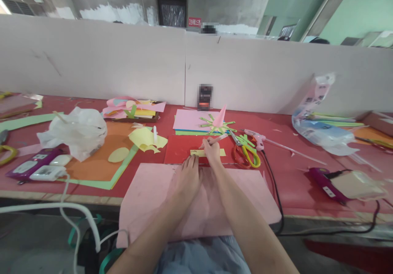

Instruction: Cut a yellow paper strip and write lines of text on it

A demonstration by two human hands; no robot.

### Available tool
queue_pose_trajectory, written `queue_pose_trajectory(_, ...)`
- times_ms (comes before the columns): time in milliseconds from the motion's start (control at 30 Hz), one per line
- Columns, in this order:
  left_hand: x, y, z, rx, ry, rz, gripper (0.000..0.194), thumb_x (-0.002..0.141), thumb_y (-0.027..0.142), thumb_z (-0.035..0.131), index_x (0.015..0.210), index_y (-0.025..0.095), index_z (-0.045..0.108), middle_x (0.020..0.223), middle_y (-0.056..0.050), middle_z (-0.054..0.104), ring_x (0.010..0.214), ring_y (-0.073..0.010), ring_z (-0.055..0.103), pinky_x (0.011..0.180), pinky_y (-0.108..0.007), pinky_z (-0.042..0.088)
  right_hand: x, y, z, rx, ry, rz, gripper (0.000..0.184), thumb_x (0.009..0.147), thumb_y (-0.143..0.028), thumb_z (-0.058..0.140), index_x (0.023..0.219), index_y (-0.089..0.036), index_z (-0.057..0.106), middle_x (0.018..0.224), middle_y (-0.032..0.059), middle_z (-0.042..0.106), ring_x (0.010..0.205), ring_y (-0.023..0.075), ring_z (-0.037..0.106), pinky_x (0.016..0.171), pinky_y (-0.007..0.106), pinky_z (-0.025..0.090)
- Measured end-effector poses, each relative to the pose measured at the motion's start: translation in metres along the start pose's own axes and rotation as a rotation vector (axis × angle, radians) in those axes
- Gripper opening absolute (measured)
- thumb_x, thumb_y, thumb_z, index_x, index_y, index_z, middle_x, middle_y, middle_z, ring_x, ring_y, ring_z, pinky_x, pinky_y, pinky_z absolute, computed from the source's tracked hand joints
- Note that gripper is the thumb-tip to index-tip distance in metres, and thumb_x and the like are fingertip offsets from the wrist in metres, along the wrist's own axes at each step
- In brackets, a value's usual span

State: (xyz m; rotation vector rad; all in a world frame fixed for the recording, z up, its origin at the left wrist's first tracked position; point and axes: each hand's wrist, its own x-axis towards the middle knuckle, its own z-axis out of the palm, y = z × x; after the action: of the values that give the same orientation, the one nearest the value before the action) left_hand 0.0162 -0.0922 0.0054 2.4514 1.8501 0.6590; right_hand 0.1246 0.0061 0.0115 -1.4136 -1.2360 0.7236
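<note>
My right hand [211,149] is closed round a pink pen [218,138], its tip on a small yellow paper strip [221,152] that lies on a red sheet [184,147]. My left hand [189,175] lies flat with fingers stretched, pressing near the strip's left end at the far edge of a large pink sheet [147,200]. Just beyond stands a pink paper cone on green paper strips [218,120], on a stack of pink and coloured sheets [187,120].
Red-and-yellow scissors [245,151] and a glue gun [256,137] with its black cord lie right of my hands. Yellow scraps [147,139], an orange sheet [98,159], a crumpled plastic bag [76,130] and power strips [33,165] sit left. A plastic packet [316,114] lies right. A partition wall [123,61] backs the table.
</note>
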Motion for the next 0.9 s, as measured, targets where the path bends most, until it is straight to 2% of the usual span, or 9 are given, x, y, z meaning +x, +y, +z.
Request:
queue_pose_trajectory(100, 0.000, 0.000, 0.004, -0.004, 0.020, -0.010, 0.040, 0.088, 0.024, 0.041, 0.125, 0.009, 0.046, 0.128, -0.016, 0.050, 0.117, -0.0268, 0.047, 0.097, -0.042, 0.038, 0.001, 0.001, 0.000, 0.069, -0.004, 0.035, 0.025, 0.074, -0.038, 0.046, 0.056, -0.022, 0.041, 0.053, 0.0003, 0.062, 0.036, 0.0114, 0.045, 0.041, 0.023, 0.035)
queue_pose_trajectory(267, -0.002, -0.002, 0.005, -0.015, 0.048, -0.007, 0.040, 0.088, 0.033, 0.043, 0.123, 0.015, 0.051, 0.133, -0.015, 0.044, 0.124, -0.0307, 0.037, 0.099, -0.047, 0.034, 0.002, 0.004, 0.002, 0.068, -0.005, 0.027, 0.027, 0.075, -0.042, 0.047, 0.058, -0.022, 0.043, 0.054, 0.0006, 0.063, 0.036, 0.0118, 0.046, 0.039, 0.023, 0.034)
queue_pose_trajectory(433, -0.001, 0.001, -0.011, -0.127, -0.009, 0.160, 0.025, 0.088, 0.030, 0.044, 0.105, 0.030, 0.063, 0.123, -0.004, 0.053, 0.119, -0.0219, 0.044, 0.105, -0.044, 0.028, 0.003, 0.006, 0.001, 0.057, -0.009, 0.014, 0.026, 0.075, -0.041, 0.046, 0.058, -0.022, 0.042, 0.055, 0.0006, 0.064, 0.037, 0.0115, 0.047, 0.040, 0.023, 0.035)
queue_pose_trajectory(500, -0.001, 0.002, -0.014, -0.149, 0.007, 0.158, 0.025, 0.089, 0.027, 0.043, 0.104, 0.028, 0.062, 0.121, -0.003, 0.056, 0.116, -0.0195, 0.047, 0.106, -0.041, 0.028, 0.003, 0.005, 0.001, 0.068, -0.006, 0.014, 0.026, 0.075, -0.041, 0.046, 0.058, -0.022, 0.042, 0.055, 0.0007, 0.063, 0.037, 0.0116, 0.047, 0.041, 0.023, 0.035)
queue_pose_trajectory(567, 0.000, 0.002, -0.013, -0.133, 0.028, 0.109, 0.029, 0.088, 0.026, 0.043, 0.113, 0.024, 0.058, 0.126, -0.006, 0.053, 0.118, -0.0208, 0.045, 0.105, -0.041, 0.030, 0.002, 0.004, 0.001, 0.075, -0.005, 0.013, 0.026, 0.075, -0.041, 0.046, 0.058, -0.022, 0.042, 0.055, 0.0008, 0.063, 0.037, 0.0115, 0.047, 0.041, 0.023, 0.035)
queue_pose_trajectory(667, 0.001, 0.002, -0.011, -0.128, -0.026, 0.121, 0.034, 0.087, 0.024, 0.045, 0.120, 0.019, 0.052, 0.130, -0.009, 0.051, 0.123, -0.0231, 0.042, 0.105, -0.043, 0.029, 0.001, 0.002, 0.000, 0.085, -0.008, 0.013, 0.026, 0.075, -0.040, 0.047, 0.058, -0.022, 0.042, 0.054, 0.0008, 0.063, 0.036, 0.0111, 0.046, 0.040, 0.023, 0.034)
queue_pose_trajectory(800, 0.000, 0.002, -0.015, -0.237, -0.068, 0.242, 0.030, 0.090, 0.019, 0.036, 0.112, 0.023, 0.056, 0.111, -0.002, 0.064, 0.105, -0.0161, 0.056, 0.104, -0.036, 0.032, 0.000, 0.000, 0.000, 0.102, -0.029, 0.030, 0.027, 0.075, -0.041, 0.048, 0.057, -0.021, 0.042, 0.054, 0.0011, 0.062, 0.035, 0.0107, 0.044, 0.037, 0.022, 0.032)
queue_pose_trajectory(900, -0.001, 0.003, -0.017, -0.256, -0.018, 0.197, 0.030, 0.089, 0.017, 0.037, 0.114, 0.022, 0.054, 0.111, -0.003, 0.063, 0.103, -0.0155, 0.055, 0.097, -0.031, 0.039, 0.000, 0.000, 0.000, 0.095, -0.020, 0.018, 0.028, 0.074, -0.041, 0.049, 0.057, -0.021, 0.044, 0.054, 0.0019, 0.063, 0.039, 0.0119, 0.049, 0.040, 0.022, 0.035)
